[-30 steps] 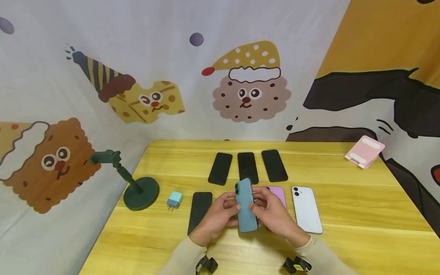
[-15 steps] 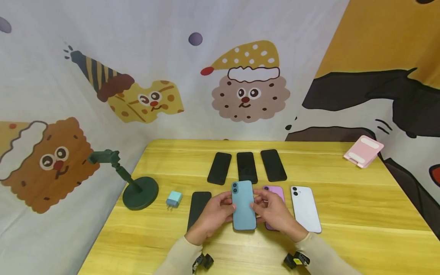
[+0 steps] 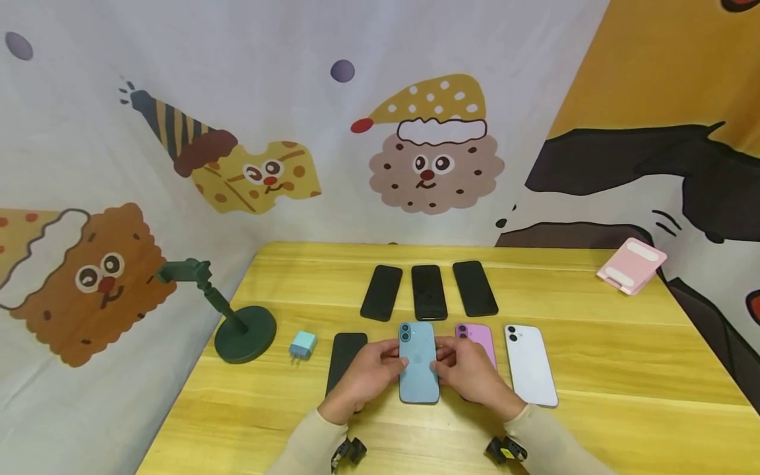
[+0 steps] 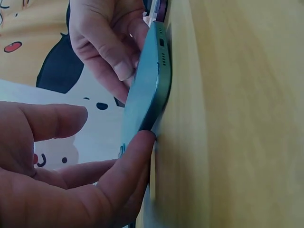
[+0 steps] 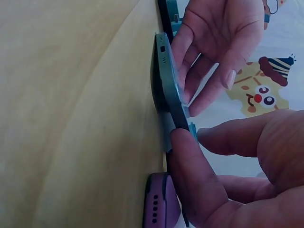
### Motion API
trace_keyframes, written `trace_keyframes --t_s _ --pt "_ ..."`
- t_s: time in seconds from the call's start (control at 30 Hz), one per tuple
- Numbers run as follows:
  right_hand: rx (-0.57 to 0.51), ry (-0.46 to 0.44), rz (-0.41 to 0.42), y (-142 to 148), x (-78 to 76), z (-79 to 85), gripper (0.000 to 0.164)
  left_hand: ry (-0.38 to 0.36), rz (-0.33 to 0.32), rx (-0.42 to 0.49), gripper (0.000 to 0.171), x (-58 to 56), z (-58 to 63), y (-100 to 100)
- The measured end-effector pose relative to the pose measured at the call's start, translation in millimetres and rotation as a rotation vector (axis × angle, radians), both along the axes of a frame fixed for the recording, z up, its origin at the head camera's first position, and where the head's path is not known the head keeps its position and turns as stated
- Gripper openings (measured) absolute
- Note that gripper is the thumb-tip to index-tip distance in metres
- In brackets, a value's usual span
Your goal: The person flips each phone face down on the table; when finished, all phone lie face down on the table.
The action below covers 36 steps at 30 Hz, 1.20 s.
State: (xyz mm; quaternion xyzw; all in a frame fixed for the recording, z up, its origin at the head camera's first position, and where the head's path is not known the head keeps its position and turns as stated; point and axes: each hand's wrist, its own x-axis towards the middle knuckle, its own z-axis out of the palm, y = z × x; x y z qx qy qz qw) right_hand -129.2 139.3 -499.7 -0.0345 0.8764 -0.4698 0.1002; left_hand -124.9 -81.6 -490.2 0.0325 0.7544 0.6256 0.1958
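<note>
A light blue smartphone (image 3: 418, 369), back side up with its camera pair at the far left corner, is held low at the table between both hands. My left hand (image 3: 369, 375) has its fingertips at the phone's left edge; in the left wrist view its thumb stands apart from the back. On the opposite edge, my right hand (image 3: 470, 371) holds with its fingers, the thumb near the back. The wrist views show the phone slightly tilted, with a narrow gap beneath part of it. Beside the right hand lies a purple smartphone (image 3: 483, 340), partly covered. A black smartphone (image 3: 346, 353) lies beside the left hand.
Farther back lie three dark smartphones, the left one (image 3: 381, 293), the middle one (image 3: 429, 292) and the right one (image 3: 475, 288). A white smartphone (image 3: 531, 366) is at the right. Leftward stand a charger plug (image 3: 303, 344) and a green stand (image 3: 245, 334); a pink holder (image 3: 632, 266) sits far right.
The blue smartphone has turned from a tilt to nearly flat, back up, and come down and slightly left between both hands. The other phones stay in place.
</note>
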Motion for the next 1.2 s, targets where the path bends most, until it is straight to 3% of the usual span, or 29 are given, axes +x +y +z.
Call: trace_keyframes --t_s 0.3,0.5,0.7,0.93,1.2 --pt "0.018 0.003 -0.003 1.1 3.5 4.5 0.047 -0.016 -0.009 0.006 0.055 -1.4 -0.5 -2.1" --pt "0.085 0.068 0.013 3.0 1.4 9.0 0.044 0.003 -0.016 -0.013 0.057 0.0 3.5 -7.9" --pt "0.046 0.111 0.048 -4.3 -2.5 11.3 0.041 0.019 -0.002 -0.014 0.052 3.3 8.7 -21.9" --pt "-0.024 0.127 0.127 -25.5 -7.3 9.2 0.038 0.044 0.049 -0.008 0.051 8.9 11.4 -46.2" --pt "-0.083 0.133 0.230 -54.1 -11.7 10.2 0.039 0.047 0.164 -0.146 0.047 16.5 15.0 -72.8"
